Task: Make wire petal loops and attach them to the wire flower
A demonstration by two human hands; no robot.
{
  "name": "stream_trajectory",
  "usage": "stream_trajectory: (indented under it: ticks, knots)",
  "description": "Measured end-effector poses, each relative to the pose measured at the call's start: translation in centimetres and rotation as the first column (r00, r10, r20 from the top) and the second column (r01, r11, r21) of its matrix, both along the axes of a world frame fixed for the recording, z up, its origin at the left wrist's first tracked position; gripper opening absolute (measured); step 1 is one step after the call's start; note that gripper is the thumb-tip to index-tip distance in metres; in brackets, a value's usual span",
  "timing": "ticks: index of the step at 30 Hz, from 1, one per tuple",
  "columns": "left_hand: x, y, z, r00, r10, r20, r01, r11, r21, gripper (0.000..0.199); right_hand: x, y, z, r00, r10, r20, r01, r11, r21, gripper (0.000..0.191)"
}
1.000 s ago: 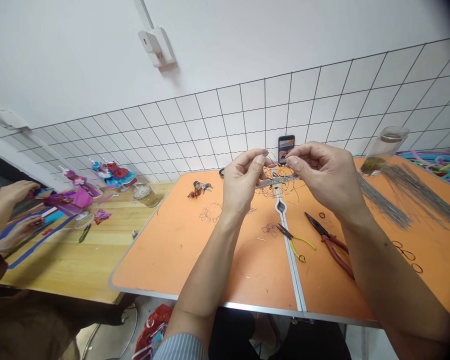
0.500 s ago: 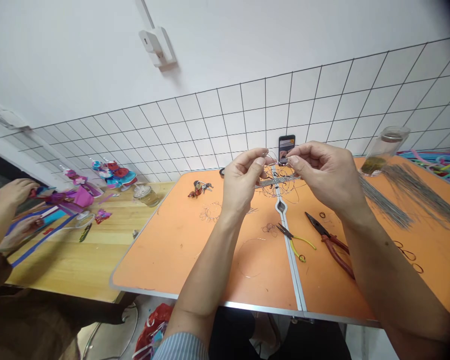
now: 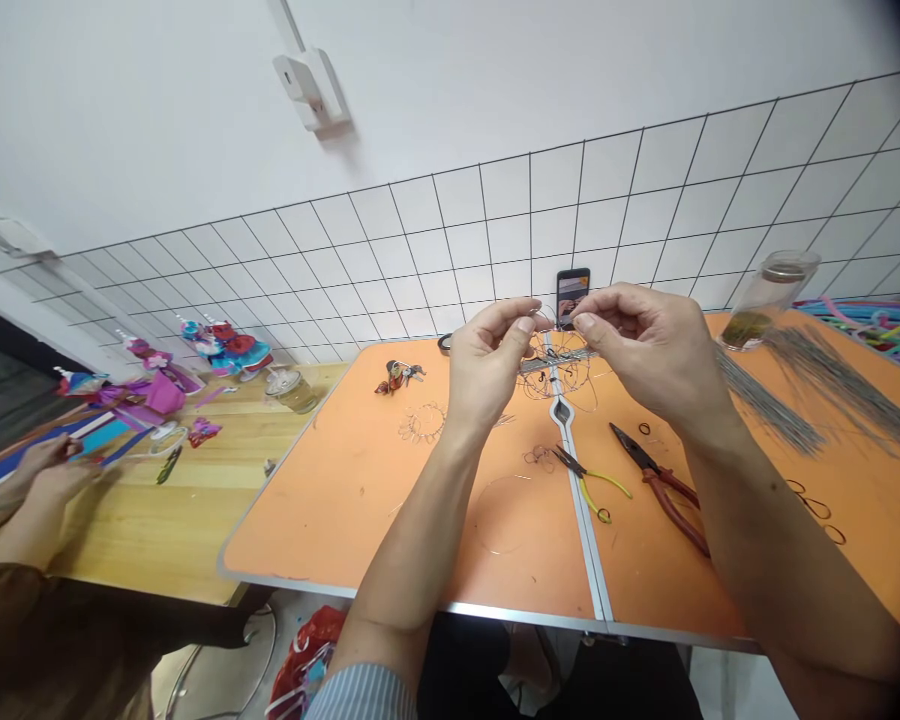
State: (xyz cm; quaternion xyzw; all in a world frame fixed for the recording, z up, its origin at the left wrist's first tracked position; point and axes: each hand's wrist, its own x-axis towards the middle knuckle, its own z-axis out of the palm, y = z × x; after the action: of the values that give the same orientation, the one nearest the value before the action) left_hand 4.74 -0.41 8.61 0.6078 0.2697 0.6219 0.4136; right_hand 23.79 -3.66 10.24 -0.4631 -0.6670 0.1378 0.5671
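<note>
Above the orange table (image 3: 330,500), my left hand (image 3: 487,365) pinches a thin wire (image 3: 546,314) between thumb and fingers. Facing it, my right hand (image 3: 649,345) is also closed in a pinch at the wire's other side. Between and below the hands is a looped wire frame (image 3: 559,372) with a bundle of straight wires across it; whether it rests on the table or hangs is hard to tell. Nearer me lie small yellow-handled pliers (image 3: 592,480) and larger red-handled pliers (image 3: 664,485), the latter partly behind my right forearm.
A phone (image 3: 572,290) stands against the wire grid. Bundles of straight wire (image 3: 772,405) and a glass jar (image 3: 765,305) are at right. A wire ring (image 3: 422,423) and a small figure (image 3: 399,377) lie left. A co-worker's hands (image 3: 56,470) are over the wooden table (image 3: 187,520).
My hands stay nearly in place, with the wire between them slightly shifted. The co-worker's hands have moved down toward the strips on the wooden table, away from the colourful figure.
</note>
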Motion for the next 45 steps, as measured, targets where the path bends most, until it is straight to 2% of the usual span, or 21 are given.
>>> stream_trajectory:
  ticks: [13,18,25,29,35,45]
  knots:
    - [0.06,-0.17,0.06,1.0,0.011,-0.01,-0.011,0.999,-0.052,0.016,-0.06,-0.07,0.07,1.0,-0.017,-0.019,0.017,1.0,-0.006,0.015]
    - [0.08,-0.15,0.08,1.0,0.014,-0.009,-0.014,0.997,-0.078,0.024,-0.11,-0.11,0.15,0.999,-0.024,-0.03,0.024,1.0,-0.005,0.013]
    - [-0.04,-0.43,0.38,0.993,-0.06,-0.104,0.052,0.996,-0.073,0.026,-0.25,-0.23,0.22,0.999,-0.032,0.027,0.033,0.999,-0.02,0.016]
    - [0.03,-0.6,0.36,0.979,-0.135,-0.155,0.124,0.989,-0.08,0.03,-0.3,-0.35,0.51,0.996,-0.056,0.076,0.061,0.995,-0.074,0.016]
    - [-0.19,-0.2,0.11,0.983,-0.144,-0.117,0.138,0.989,-0.059,0.032,-0.12,-0.44,0.59,0.998,-0.038,0.047,0.041,0.997,-0.059,0.014]
    - [-0.52,-0.3,0.46,0.988,-0.135,-0.076,0.128,0.987,-0.098,0.021,-0.2,-0.48,0.69,0.997,-0.075,0.026,0.077,0.994,-0.082,0.012]
